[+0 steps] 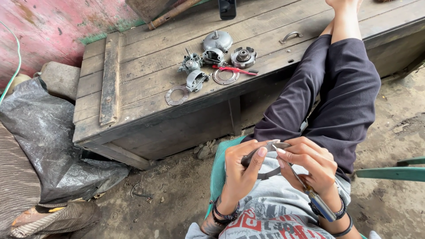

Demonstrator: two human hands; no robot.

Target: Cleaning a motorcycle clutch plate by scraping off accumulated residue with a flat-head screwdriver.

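I see my left hand [241, 170] gripping a curved metal part [265, 148] above my lap, right hand [310, 166] closed on a screwdriver [305, 186], below the bench [146, 66].

A weathered plank worktop [146, 57] carries a cluster of engine parts: a rounded metal cover [217, 40], a toothed clutch hub [243, 56], a small grey housing [195, 80], two flat rings [177, 95] [226, 76] and red-handled pliers [234, 70]. A metal handle [290, 36] lies apart to the right, a loose wooden slat [110, 79] to the left, and a dark phone [227, 8] at the far edge. A person's legs [341, 75] rest across the right end.
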